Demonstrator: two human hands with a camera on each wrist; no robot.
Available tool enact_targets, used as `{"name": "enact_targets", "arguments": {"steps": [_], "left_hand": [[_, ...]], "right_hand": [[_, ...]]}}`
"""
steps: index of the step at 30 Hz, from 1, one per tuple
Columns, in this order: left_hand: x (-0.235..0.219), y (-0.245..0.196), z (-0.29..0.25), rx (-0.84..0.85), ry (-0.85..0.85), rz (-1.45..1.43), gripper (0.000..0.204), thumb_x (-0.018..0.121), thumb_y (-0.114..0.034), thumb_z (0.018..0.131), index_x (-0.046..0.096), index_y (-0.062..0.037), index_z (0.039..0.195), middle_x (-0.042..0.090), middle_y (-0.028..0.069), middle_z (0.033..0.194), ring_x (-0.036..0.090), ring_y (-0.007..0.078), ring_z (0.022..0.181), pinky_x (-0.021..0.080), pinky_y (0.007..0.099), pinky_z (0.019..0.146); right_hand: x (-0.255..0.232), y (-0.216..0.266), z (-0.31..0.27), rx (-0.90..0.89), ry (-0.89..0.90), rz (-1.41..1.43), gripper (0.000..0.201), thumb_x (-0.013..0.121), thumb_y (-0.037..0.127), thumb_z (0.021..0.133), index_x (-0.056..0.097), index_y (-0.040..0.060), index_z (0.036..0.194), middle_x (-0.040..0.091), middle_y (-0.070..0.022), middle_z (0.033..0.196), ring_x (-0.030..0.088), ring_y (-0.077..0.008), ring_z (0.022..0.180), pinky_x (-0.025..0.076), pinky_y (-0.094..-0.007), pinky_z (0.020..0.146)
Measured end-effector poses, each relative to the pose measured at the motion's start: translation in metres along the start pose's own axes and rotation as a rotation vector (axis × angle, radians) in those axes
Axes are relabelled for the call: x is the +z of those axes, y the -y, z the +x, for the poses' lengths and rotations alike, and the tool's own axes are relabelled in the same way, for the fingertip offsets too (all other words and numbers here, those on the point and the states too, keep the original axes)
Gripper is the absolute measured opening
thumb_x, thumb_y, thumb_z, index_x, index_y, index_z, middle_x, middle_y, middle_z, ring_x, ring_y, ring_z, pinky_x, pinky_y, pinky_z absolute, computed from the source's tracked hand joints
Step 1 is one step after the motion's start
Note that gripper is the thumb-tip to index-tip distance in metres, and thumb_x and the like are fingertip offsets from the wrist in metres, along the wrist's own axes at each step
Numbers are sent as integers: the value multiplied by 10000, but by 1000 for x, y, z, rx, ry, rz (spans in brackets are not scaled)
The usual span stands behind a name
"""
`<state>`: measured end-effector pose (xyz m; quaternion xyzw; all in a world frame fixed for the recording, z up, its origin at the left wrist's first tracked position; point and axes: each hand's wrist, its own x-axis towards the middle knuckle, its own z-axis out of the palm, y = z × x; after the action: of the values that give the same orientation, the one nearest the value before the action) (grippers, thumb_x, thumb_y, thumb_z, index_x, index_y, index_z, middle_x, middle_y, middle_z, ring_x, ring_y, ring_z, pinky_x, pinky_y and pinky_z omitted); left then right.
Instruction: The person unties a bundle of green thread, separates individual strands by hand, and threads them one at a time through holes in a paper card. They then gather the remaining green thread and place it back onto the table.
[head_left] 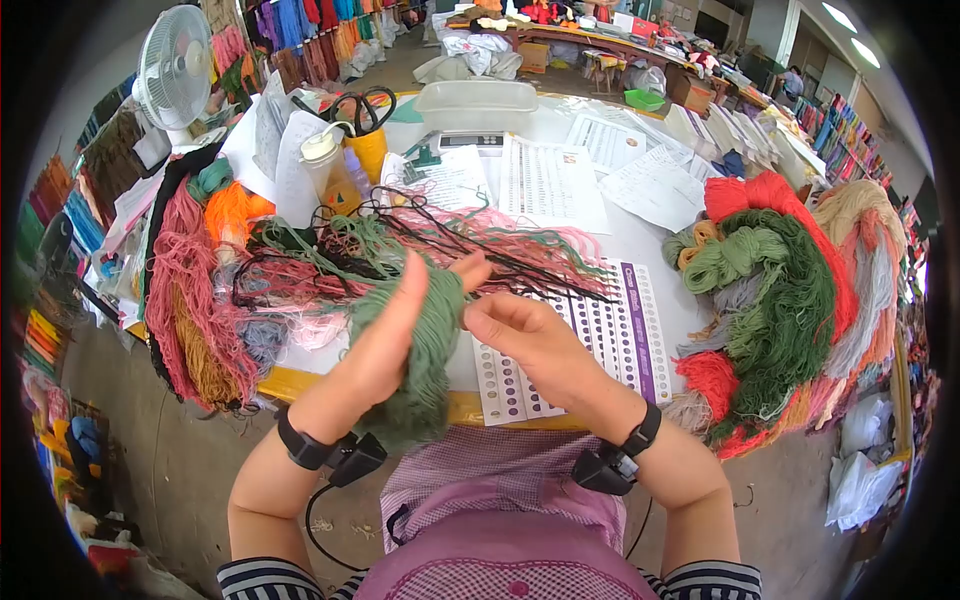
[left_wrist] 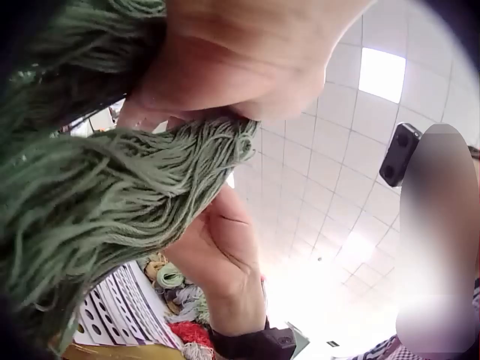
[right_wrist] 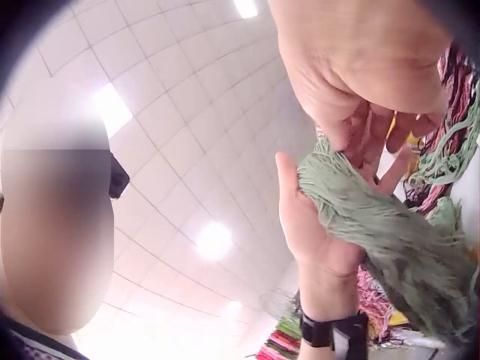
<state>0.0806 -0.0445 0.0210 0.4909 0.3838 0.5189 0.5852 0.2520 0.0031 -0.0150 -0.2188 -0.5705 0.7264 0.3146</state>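
Note:
A thick skein of sage-green yarn hangs over the left hand, between its raised thumb and its extended fingers. That thumb and those fingers are straight, and the skein's lower part drops past the table's front edge. At the skein's right side, in the head view, is the right hand, its fingers bent and its thumb close to the index finger. The right wrist view has the right thumb and fingers pinching the skein's upper end; any single strand between them is too small to tell.
A printed colour chart lies under the right hand. Loose pink, black and green strands spread behind the hands. Yarn piles sit at left and right. Farther back are a bottle, a yellow scissors holder, papers and a fan.

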Motion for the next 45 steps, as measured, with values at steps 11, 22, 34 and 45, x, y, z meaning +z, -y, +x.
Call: {"name": "enact_targets", "arguments": {"steps": [11, 22, 34, 45], "left_hand": [[10, -1, -6, -189, -70, 26, 511, 402, -406, 1001, 510, -23, 1321, 542, 65, 1337, 528, 149, 1170, 467, 285, 863], [11, 3, -3, -167, -60, -117, 608, 355, -546, 986, 513, -47, 1294, 554, 77, 1308, 537, 163, 1154, 505, 302, 833], [11, 13, -6, -65, 48, 177, 746, 228, -611, 977, 432, -23, 1389, 474, 79, 1400, 460, 179, 1249, 436, 346, 958], [13, 10, -7, -124, 13, -86, 748, 216, -607, 978, 432, -18, 1386, 460, 88, 1414, 461, 186, 1259, 432, 355, 973]], "right_hand": [[-10, -2, -23, -56, -41, 134, 249, 525, 217, 983, 602, 25, 1120, 647, -14, 937, 570, -85, 903, 440, -253, 829], [-11, -5, -16, -143, -185, 209, 209, 642, 170, 914, 655, 14, 1053, 646, 2, 913, 587, -83, 912, 462, -255, 836], [-4, -1, -14, -27, -164, 128, 145, 642, 99, 887, 665, 16, 1003, 660, -19, 956, 595, -94, 918, 515, -284, 792], [5, 11, -18, -34, -130, 244, 192, 608, 138, 919, 630, 30, 1076, 636, -23, 1021, 590, -96, 911, 486, -270, 816]]}}
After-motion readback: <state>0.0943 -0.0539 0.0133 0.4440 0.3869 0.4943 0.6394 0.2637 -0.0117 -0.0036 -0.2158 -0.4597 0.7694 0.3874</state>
